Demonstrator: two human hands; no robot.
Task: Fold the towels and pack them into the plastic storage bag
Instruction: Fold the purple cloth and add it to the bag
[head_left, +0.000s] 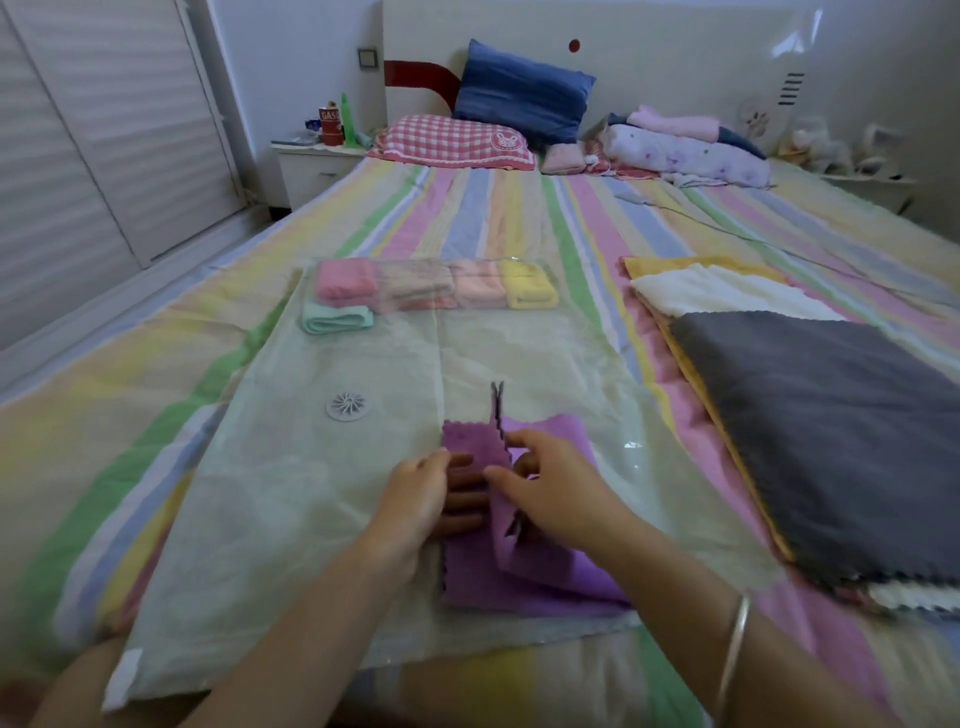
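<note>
Our left hand (415, 501) presses straight fingers onto the purple towel (524, 584), which lies on the plastic storage bag (311, 493) at 6 o'clock, while our right hand (548, 491) pinches its raised flap; the towel may skid on the slick film and skew the fold.
</note>
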